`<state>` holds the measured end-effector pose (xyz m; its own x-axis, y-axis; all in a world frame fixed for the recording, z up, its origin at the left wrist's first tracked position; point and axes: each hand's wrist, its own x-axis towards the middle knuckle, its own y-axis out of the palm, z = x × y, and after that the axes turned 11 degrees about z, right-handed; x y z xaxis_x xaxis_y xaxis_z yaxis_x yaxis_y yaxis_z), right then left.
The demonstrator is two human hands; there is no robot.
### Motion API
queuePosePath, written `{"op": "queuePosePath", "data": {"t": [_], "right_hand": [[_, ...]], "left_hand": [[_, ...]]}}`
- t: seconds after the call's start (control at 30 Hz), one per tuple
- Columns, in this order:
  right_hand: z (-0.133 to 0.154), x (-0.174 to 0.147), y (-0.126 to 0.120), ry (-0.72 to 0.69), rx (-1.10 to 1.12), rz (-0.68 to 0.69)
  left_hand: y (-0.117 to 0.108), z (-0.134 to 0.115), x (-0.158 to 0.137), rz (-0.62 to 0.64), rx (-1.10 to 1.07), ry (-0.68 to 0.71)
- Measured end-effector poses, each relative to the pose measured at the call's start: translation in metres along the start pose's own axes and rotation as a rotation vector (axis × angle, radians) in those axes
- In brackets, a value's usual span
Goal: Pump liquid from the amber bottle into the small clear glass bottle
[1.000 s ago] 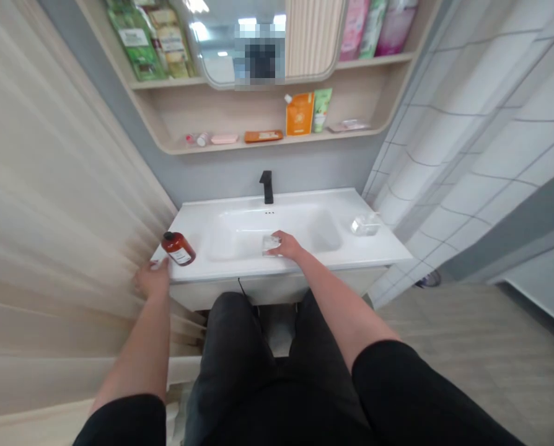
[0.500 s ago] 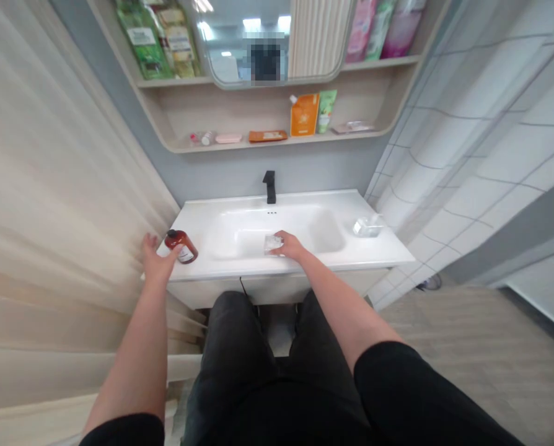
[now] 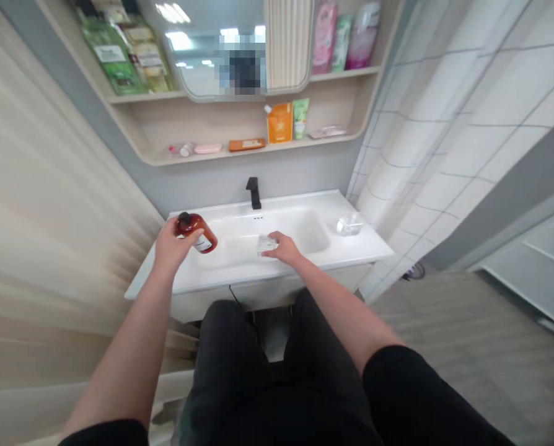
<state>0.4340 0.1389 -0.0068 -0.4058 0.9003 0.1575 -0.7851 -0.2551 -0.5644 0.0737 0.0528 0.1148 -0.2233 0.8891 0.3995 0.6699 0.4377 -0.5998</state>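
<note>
My left hand (image 3: pixel 171 246) is wrapped around a brown bottle (image 3: pixel 204 230) with a black cap and a white label. The bottle is tilted, cap toward the upper left, above the left side of the counter. In my right hand (image 3: pixel 284 248) is a small clear container (image 3: pixel 265 244), gripped by its right side over the front of the white sink (image 3: pixel 314 229). Its details are too small to make out.
A black faucet (image 3: pixel 254 193) rises behind the basin. On the counter's right stands a clear pump bottle (image 3: pixel 349 225). Above, a shelf (image 3: pixel 165 160) carries an orange pouch (image 3: pixel 279 124), a green tube (image 3: pixel 300 119) and other items. A curtain (image 3: pixel 72 204) hangs at the left.
My left hand has closed on the brown bottle and lifted it up and to the right. My right hand still holds the clear container over the sink. The camera view has shifted.
</note>
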Motion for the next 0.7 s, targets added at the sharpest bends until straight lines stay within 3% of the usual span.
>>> {"op": "queuePosePath", "data": {"t": [0.13,0.27,0.4,0.53,0.6,0.7], "right_hand": [[-0.002,-0.035,-0.059,0.001,-0.063,-0.058],[-0.017,-0.096,-0.133,0.043,-0.132,-0.116],[-0.037,-0.166,-0.199,0.159,-0.193,-0.173],[-0.053,-0.228,-0.247,0.256,-0.193,-0.215],[-0.058,-0.252,-0.263,0.301,-0.208,-0.233],[-0.062,-0.278,-0.280,0.350,-0.243,-0.258]], "left_hand": [[0.051,-0.057,0.028,0.175,-0.172,0.114],[0.128,-0.116,0.037,0.374,-0.282,0.168],[0.228,-0.175,0.019,0.557,-0.359,0.237],[0.324,-0.228,-0.012,0.677,-0.354,0.280],[0.360,-0.248,-0.025,0.712,-0.328,0.276],[0.395,-0.269,-0.039,0.737,-0.270,0.291]]}}
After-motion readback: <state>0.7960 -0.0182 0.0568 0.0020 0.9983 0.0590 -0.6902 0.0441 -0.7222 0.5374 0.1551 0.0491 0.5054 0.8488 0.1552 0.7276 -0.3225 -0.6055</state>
